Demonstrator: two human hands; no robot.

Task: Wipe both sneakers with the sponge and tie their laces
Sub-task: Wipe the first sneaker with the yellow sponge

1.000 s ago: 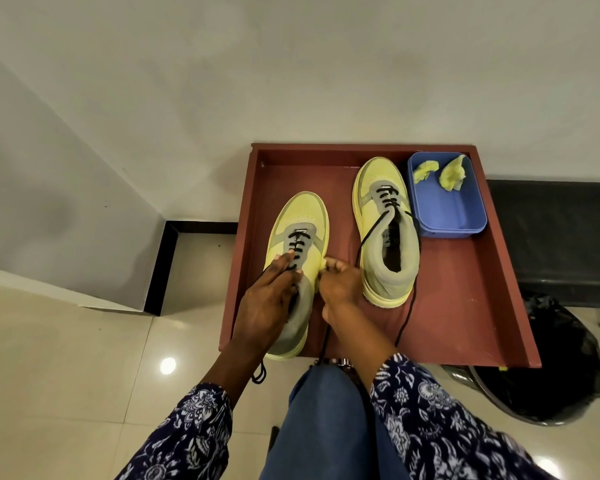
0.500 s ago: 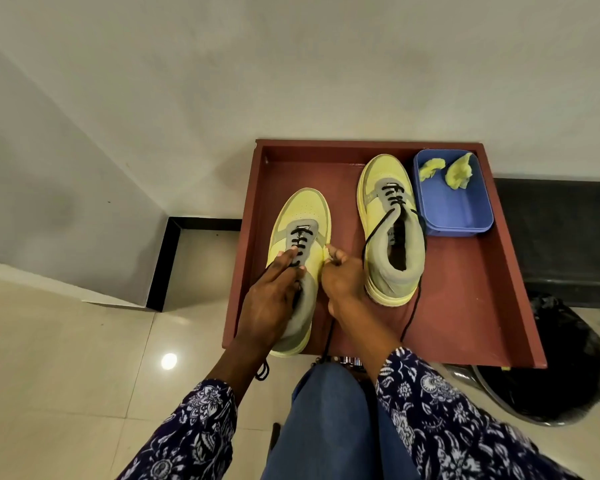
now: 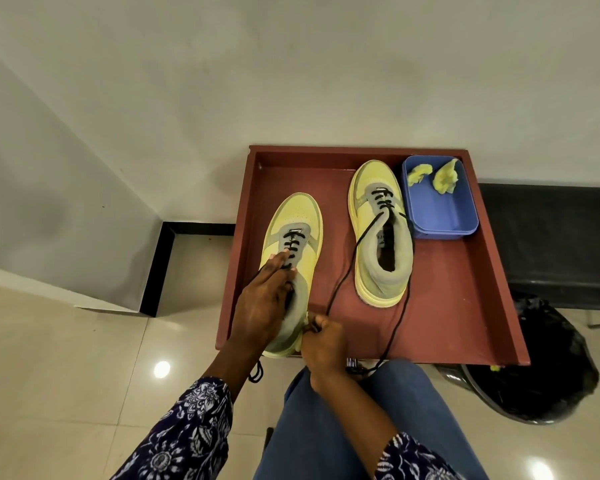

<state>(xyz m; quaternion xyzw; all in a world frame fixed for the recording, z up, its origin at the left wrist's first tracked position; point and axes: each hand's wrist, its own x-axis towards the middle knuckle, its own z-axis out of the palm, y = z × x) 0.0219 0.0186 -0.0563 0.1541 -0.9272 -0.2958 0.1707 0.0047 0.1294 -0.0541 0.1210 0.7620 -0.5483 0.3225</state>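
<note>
Two yellow-and-grey sneakers with black laces stand in a red tray [image 3: 465, 306]. My left hand [image 3: 264, 306] rests on the left sneaker [image 3: 297, 220], its fingers laid straight over the tongue and laces. Beside that sneaker's heel, my right hand [image 3: 323, 344] pinches a black lace [image 3: 313, 327]. One lace end [image 3: 255, 374] hangs below my left wrist. The right sneaker [image 3: 378, 237] stands untouched; its loose laces [image 3: 347, 271] trail toward the tray's front edge. Torn yellow sponge pieces [image 3: 445, 176] lie in a blue tub [image 3: 440, 216] at the tray's back right corner.
The tray sits against a white wall. A black bin bag [image 3: 551, 368] lies on the floor by the tray's front right corner. A dark bench [image 3: 551, 237] runs along the right. Beige floor tiles spread out to the left. My blue-jeaned knee [image 3: 343, 410] is below the tray.
My right hand has drawn back from the left sneaker's tongue to its heel, pulling the lace toward me. My left hand stays on the tongue.
</note>
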